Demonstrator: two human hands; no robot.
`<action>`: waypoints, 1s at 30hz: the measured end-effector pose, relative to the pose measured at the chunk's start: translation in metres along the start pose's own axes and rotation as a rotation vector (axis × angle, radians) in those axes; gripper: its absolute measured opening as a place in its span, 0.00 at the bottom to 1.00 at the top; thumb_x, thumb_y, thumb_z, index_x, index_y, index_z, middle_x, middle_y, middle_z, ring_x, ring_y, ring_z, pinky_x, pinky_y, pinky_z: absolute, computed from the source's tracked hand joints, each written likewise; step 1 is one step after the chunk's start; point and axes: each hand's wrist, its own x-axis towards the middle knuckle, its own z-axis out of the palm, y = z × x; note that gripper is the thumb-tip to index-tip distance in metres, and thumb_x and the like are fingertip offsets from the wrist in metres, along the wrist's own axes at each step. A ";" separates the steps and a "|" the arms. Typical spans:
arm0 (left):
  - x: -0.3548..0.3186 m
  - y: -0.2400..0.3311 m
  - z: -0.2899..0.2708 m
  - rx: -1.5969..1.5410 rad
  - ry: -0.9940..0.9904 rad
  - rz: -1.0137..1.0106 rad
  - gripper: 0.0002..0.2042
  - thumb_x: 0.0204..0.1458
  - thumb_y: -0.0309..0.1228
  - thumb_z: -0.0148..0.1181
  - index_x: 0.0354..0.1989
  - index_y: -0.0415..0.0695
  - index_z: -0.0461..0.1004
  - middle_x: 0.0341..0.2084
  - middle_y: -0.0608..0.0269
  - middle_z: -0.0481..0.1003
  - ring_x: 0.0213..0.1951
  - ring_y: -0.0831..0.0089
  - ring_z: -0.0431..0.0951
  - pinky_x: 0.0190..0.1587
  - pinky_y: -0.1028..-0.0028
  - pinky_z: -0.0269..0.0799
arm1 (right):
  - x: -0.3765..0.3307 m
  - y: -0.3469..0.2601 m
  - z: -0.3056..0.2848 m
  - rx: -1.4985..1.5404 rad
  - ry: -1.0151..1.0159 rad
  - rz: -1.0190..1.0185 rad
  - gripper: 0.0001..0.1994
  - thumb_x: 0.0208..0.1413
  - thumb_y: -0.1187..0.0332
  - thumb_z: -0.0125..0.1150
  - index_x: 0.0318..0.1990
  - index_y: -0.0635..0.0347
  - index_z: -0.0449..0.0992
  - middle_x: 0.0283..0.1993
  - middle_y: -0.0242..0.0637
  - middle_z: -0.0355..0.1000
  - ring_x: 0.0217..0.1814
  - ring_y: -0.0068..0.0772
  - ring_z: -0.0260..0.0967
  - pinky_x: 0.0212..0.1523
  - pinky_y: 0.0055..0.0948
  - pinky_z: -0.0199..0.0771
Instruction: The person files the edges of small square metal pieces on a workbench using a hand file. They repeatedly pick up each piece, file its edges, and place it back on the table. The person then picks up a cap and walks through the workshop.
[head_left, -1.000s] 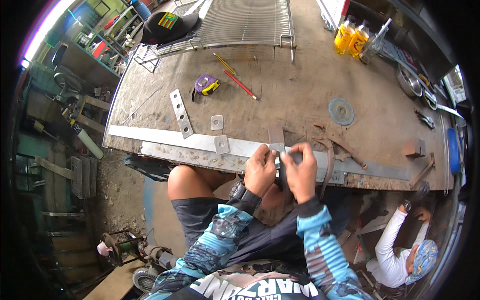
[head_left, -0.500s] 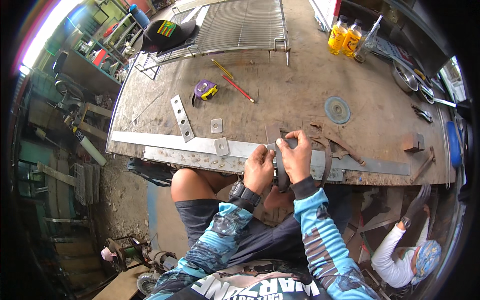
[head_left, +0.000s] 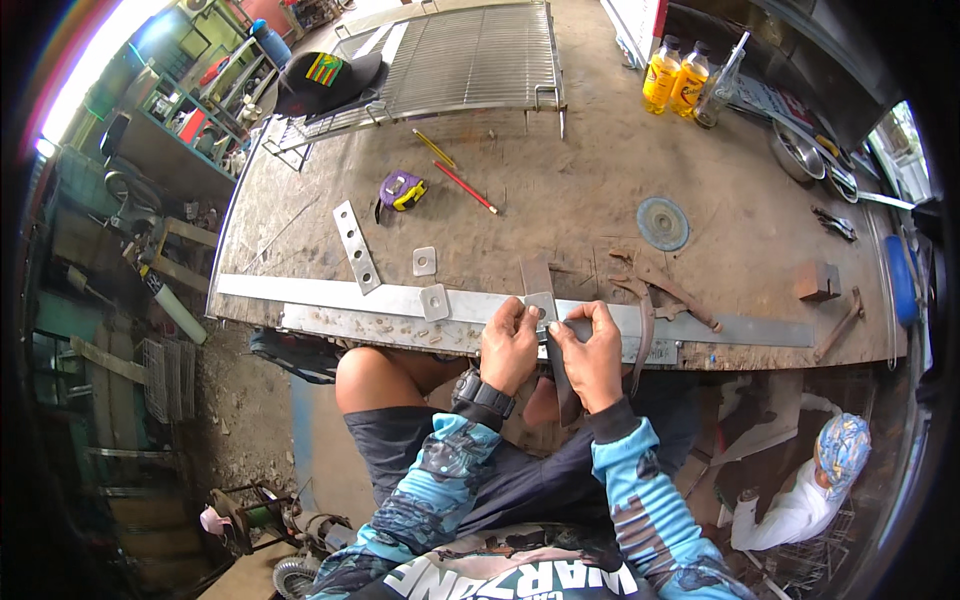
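Both of my hands work at the near edge of a worn metal workbench (head_left: 560, 190). My left hand (head_left: 508, 348) pinches a small square steel plate (head_left: 541, 303) that rests on the long flat steel bar (head_left: 330, 295) lying along the bench edge. My right hand (head_left: 592, 358) touches the left one and grips a dark flat strip (head_left: 563, 385) that hangs below the edge toward my lap. What the strip is made of I cannot tell.
On the bench lie two square plates with holes (head_left: 434, 300), a perforated strip (head_left: 355, 245), a tape measure (head_left: 401, 190), two pencils (head_left: 465, 187), a grinding disc (head_left: 662, 222), rusty pliers (head_left: 662, 287), a hammer (head_left: 840, 322), a wire grate (head_left: 450, 60), a cap (head_left: 326, 80) and bottles (head_left: 675, 75). Another person (head_left: 805, 495) crouches at lower right.
My hands stay together at the bench edge and have drawn slightly back toward me. The right hand has come down off the bar with the dark strip.
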 end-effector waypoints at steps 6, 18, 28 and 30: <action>0.004 0.002 0.000 -0.004 -0.075 -0.057 0.15 0.68 0.31 0.58 0.27 0.42 0.66 0.19 0.74 0.62 0.24 0.86 0.61 0.24 0.76 0.59 | 0.045 -0.012 0.012 -0.136 0.048 -0.039 0.14 0.49 0.68 0.75 0.39 0.64 0.76 0.35 0.45 0.77 0.39 0.36 0.74 0.44 0.36 0.74; 0.000 0.007 -0.006 -0.102 -0.120 -0.169 0.13 0.67 0.32 0.58 0.29 0.41 0.67 0.19 0.70 0.66 0.21 0.82 0.65 0.22 0.74 0.62 | 0.045 -0.007 0.010 -0.119 0.029 -0.062 0.13 0.50 0.68 0.74 0.39 0.62 0.76 0.36 0.46 0.78 0.40 0.44 0.76 0.44 0.39 0.75; 0.004 -0.004 -0.002 -0.112 -0.092 -0.151 0.14 0.66 0.32 0.60 0.29 0.37 0.67 0.20 0.63 0.65 0.26 0.77 0.63 0.29 0.69 0.65 | 0.050 -0.008 0.009 -0.173 0.014 -0.091 0.15 0.51 0.65 0.74 0.41 0.62 0.76 0.36 0.51 0.79 0.41 0.55 0.78 0.44 0.45 0.76; 0.007 -0.003 -0.003 -0.087 -0.087 -0.154 0.14 0.65 0.32 0.60 0.29 0.37 0.67 0.19 0.62 0.65 0.26 0.77 0.63 0.29 0.68 0.64 | 0.037 -0.003 0.006 -0.182 0.019 -0.127 0.15 0.51 0.66 0.74 0.41 0.62 0.75 0.36 0.51 0.79 0.42 0.55 0.78 0.43 0.46 0.76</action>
